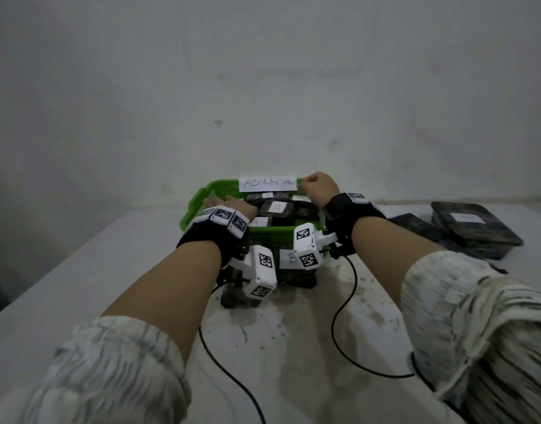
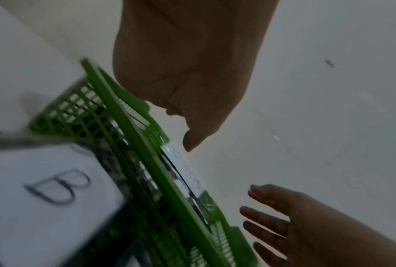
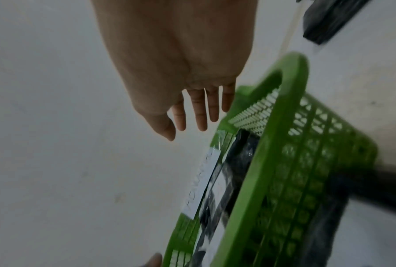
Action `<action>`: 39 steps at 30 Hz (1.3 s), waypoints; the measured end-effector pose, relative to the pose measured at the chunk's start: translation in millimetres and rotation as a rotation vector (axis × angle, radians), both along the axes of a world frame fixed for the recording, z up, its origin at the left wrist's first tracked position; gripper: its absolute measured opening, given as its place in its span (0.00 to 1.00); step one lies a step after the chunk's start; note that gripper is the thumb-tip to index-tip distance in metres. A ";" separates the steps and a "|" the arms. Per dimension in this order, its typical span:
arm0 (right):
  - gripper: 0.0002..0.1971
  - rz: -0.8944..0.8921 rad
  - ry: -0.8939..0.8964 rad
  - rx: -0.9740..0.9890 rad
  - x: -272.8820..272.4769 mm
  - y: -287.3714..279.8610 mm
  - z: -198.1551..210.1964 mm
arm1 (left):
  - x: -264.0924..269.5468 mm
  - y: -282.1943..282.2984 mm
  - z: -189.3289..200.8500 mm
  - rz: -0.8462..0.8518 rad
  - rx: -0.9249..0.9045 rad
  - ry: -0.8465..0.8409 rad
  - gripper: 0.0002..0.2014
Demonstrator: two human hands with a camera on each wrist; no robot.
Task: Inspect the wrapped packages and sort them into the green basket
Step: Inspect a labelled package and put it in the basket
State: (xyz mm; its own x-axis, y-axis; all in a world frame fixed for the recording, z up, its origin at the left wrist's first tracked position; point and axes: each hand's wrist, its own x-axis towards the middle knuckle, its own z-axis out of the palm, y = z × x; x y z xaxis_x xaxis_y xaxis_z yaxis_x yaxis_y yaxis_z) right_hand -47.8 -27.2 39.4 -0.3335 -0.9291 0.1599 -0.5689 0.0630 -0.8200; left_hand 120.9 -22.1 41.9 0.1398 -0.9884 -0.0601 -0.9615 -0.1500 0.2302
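Observation:
The green basket (image 1: 192, 209) stands at the table's middle with a white "ABNORMAL" label (image 1: 267, 183) on its far rim. Black wrapped packages (image 1: 275, 208) with white "A" labels lie inside. My left hand (image 1: 229, 205) hovers over the basket's left side, empty, with its thumb (image 2: 190, 142) near the rim (image 2: 146, 153). My right hand (image 1: 319, 185) hangs above the far right corner, its fingers (image 3: 201, 112) straight and holding nothing. A package labelled "B" (image 1: 289, 258) lies on the table against the basket's near wall, partly hidden by my wrist cameras.
A pile of black wrapped packages (image 1: 474, 228) lies at the right of the table. Black cables (image 1: 339, 332) trail across the stained tabletop toward me. A bare wall stands close behind the basket. The table's left edge runs diagonally at the left.

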 end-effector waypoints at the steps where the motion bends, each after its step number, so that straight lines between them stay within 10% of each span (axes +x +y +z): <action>1: 0.15 -0.040 0.012 -0.009 -13.5 3.6 0.4 | -16.9 6.1 4.7 -0.052 0.007 -0.015 0.31; 12: 0.29 -0.284 0.297 0.347 -159.0 58.2 -34.2 | -170.4 33.4 -17.3 -0.310 0.043 0.121 0.37; 29: 0.41 -0.204 0.502 0.631 -200.2 60.0 -67.8 | -185.8 34.6 -20.0 -0.380 0.111 -0.103 0.41; 34: 0.26 -0.151 0.167 0.326 -194.1 59.3 -52.2 | -181.4 28.7 -20.6 -0.373 0.131 -0.027 0.44; 39: 0.17 -0.054 -0.404 0.228 -181.9 75.6 -30.6 | -171.2 17.2 -24.8 -0.416 0.171 0.388 0.50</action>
State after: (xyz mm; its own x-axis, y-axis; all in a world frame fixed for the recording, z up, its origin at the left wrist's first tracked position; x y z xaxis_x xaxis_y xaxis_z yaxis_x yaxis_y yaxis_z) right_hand -229.8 48.4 8.8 -0.3757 -0.9052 -0.1988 -0.1978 0.2879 -0.9370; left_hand -50.3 -4.9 17.1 -0.3215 -0.9270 -0.1929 -0.7977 0.1555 0.5826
